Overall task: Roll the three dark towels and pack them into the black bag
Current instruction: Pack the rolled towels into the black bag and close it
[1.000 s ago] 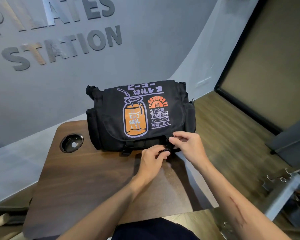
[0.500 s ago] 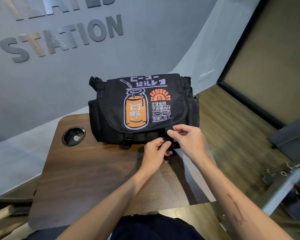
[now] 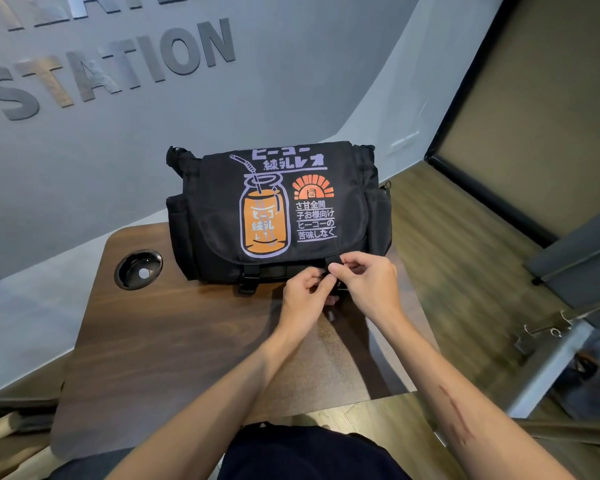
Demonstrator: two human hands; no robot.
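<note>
The black bag, a messenger bag with an orange jar print on its closed flap, lies at the far side of the dark wooden table. Both hands meet at the flap's right front buckle. My left hand pinches the lower part of the buckle from below. My right hand pinches the strap end at the flap's edge. The left front buckle looks fastened. No towels are visible.
A round black cup holder is set into the table's left side. A grey wall with raised letters rises behind the bag. Wooden floor and a metal frame lie to the right.
The view tilted slightly, so the bag sits a bit higher in frame. Both hands stayed at the right buckle, fingers drawing closer together.
</note>
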